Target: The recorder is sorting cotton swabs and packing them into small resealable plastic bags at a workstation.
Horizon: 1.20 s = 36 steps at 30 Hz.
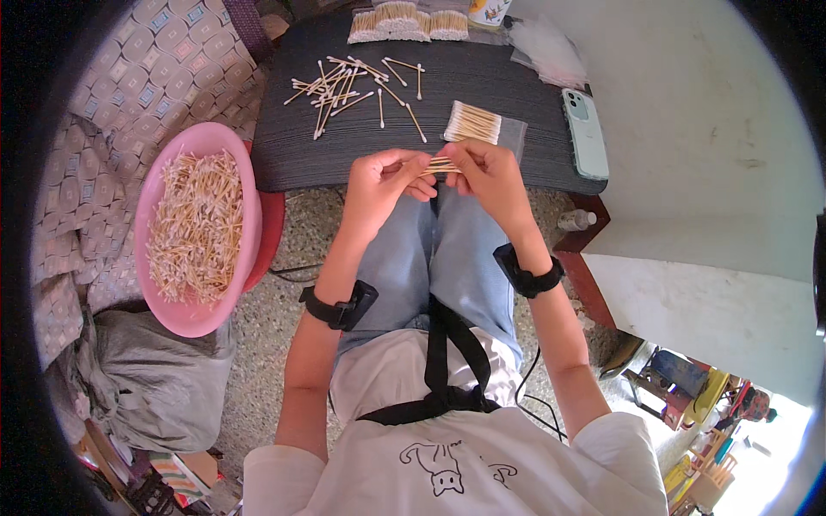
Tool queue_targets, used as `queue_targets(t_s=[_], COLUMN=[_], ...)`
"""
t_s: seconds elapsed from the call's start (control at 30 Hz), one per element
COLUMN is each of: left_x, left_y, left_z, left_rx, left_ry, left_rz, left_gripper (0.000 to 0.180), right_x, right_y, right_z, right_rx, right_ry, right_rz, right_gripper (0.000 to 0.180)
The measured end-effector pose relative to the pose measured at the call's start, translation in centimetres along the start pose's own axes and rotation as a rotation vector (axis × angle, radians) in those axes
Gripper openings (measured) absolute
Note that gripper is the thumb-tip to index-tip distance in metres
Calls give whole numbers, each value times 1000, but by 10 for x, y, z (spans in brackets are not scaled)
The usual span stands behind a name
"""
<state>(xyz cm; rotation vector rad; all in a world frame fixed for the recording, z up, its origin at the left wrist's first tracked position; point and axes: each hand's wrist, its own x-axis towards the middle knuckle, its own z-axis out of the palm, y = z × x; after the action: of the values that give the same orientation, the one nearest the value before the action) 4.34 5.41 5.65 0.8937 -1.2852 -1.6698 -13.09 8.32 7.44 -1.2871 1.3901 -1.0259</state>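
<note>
Between my two hands, just off the table's near edge, lies a small bundle of cotton swabs (442, 165). My left hand (391, 182) pinches one end of it, and my right hand (484, 175) grips the other; the cotton tips are hidden in my fingers. Right behind my right hand, a clear plastic bag (511, 136) rests on the table with a row of cotton swabs (475, 123) on or in it; I cannot tell which. Farther left, loose cotton swabs (335, 84) are scattered over the dark tabletop.
A pink basin (251, 215) heaped with cotton swabs (196, 228) stands at my left. Packed swab bundles (400, 24) line the table's (284, 159) far edge. Clear bags (551, 53) and a pale green phone (585, 133) lie at the right, near a white wall (688, 129). A small bottle (576, 220) sits below.
</note>
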Motion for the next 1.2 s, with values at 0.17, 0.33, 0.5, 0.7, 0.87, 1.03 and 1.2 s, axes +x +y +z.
queue_targets(t_s=[0.17,0.33,0.5,0.7,0.87,1.03,1.2], left_x=[1,1,0,-3,-4,-2,4], left_y=[2,5,4,3,4,3,-7], left_z=[0,1,1,6,8,15,30], left_rx=[-6,17,65,90,126,126,-13], left_ry=[-1,-46,-117,-153,-166,-164,-255], left_rz=[-24,-95,-26,139,88,11,-40], left_gripper=[25,25,25,25,22,20,33], right_x=[-7,-7,-8,-14,-25,-41,-48], right_y=[6,8,4,3,4,3,13], right_z=[0,-12,-14,-21,-22,-23,-30], right_rx=[245,194,191,127,216,-319,-554], right_ry=[-56,-110,-118,-82,-83,50,203], right_rz=[-150,-112,-64,-49,-40,-363,-596], right_gripper=[20,21,20,20,20,17,14])
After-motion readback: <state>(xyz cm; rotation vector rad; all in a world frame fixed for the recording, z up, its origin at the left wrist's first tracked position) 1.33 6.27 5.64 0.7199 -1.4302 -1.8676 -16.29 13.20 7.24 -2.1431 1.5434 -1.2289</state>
